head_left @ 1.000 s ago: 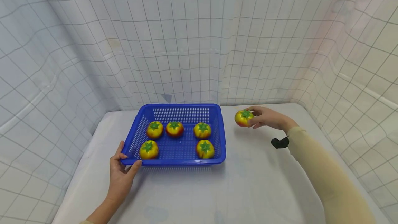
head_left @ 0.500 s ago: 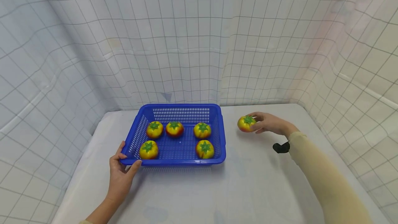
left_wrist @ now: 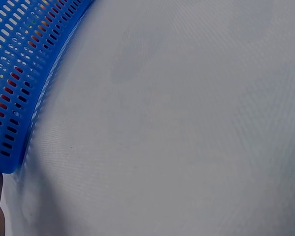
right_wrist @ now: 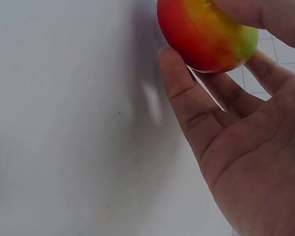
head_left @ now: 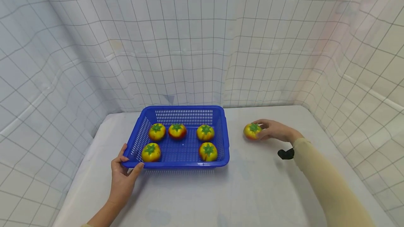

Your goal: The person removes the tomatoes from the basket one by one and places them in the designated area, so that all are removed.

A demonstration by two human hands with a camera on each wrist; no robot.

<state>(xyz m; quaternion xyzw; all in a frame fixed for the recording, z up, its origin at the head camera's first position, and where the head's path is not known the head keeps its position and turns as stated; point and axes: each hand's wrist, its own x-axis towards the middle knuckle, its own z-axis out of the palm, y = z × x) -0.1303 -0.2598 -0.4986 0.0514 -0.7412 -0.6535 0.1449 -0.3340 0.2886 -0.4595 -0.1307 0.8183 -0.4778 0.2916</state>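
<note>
In the head view my right hand (head_left: 275,130) holds a yellow-and-red tomato (head_left: 251,131) with a green star-shaped top, low over the table right of the basket. Thumb and fingers are around its side; the right wrist view shows the tomato's red and yellow underside (right_wrist: 206,37) between them. My left hand (head_left: 123,178) grips the near left corner of a blue plastic basket (head_left: 176,164), thumb on the front rim and fingers at the left rim. Several similar tomatoes sit inside, one of them a tomato (head_left: 151,152) at the near left corner.
A white cloth covers the table (head_left: 189,199). White grid-patterned curtains (head_left: 202,45) hang behind and on both sides. A black piece (head_left: 285,154) sticks out by the right cuff. The slotted basket wall (left_wrist: 19,93) fills the left wrist view's upper left.
My right hand has lowered the tomato toward the table, bringing it slightly nearer and to the right. The left hand and the basket have stayed put.
</note>
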